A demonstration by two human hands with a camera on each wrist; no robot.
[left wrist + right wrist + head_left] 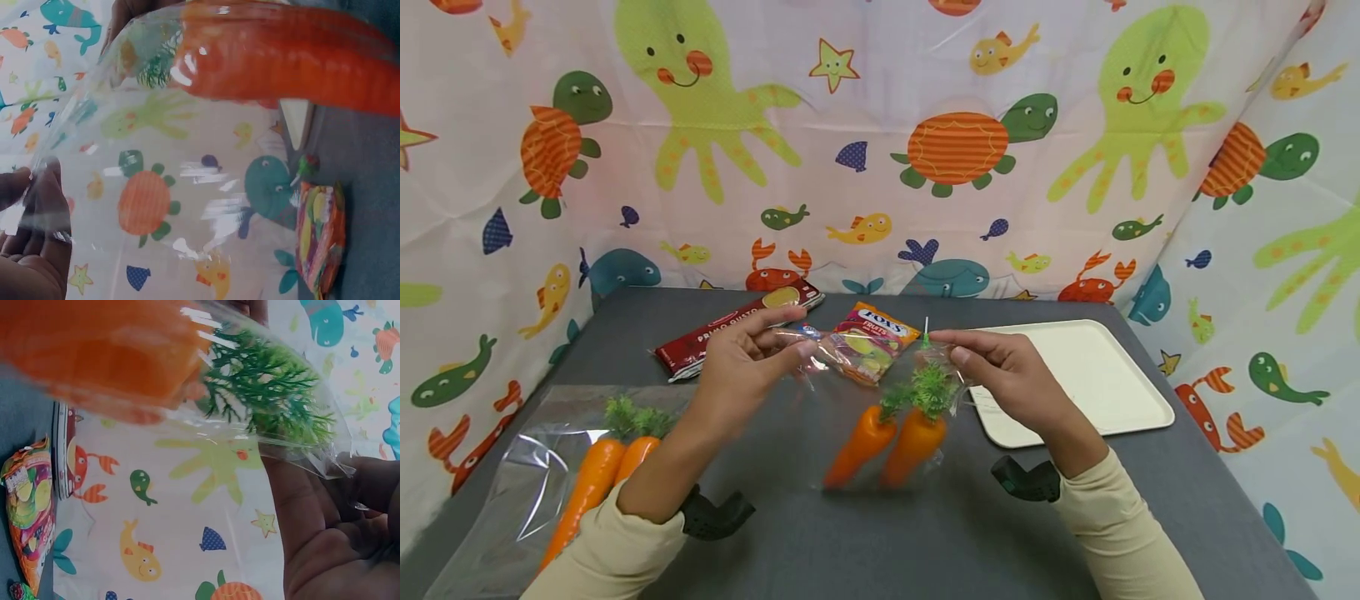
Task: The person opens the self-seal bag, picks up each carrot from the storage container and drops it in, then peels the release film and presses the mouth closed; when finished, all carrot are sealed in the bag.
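Above the middle of the table, a clear plastic bag point(847, 400) hangs between both hands. My left hand point(741, 367) pinches its top edge on the left, thumb against fingers. At the upper right corner, my right hand point(1018, 375) pinches the plastic, also seen in the right wrist view. Inside the bag are two orange carrots point(917, 446) with feathery green tops point(269, 384), leaning toward the right side with tips down. A second clear bag point(512, 475) lies flat at the table's left, with orange carrots point(593, 475) in or on it; my left forearm partly covers them.
Behind the hands lie a dark red Primo Gusto packet point(688, 350) and a Fox's Fruits candy bag point(880, 329). A small green-wrapped lollipop point(307, 164) is near the candy. A cream tray point(1090, 375) sits at the right. A printed curtain point(865, 108) surrounds the grey table point(1075, 542).
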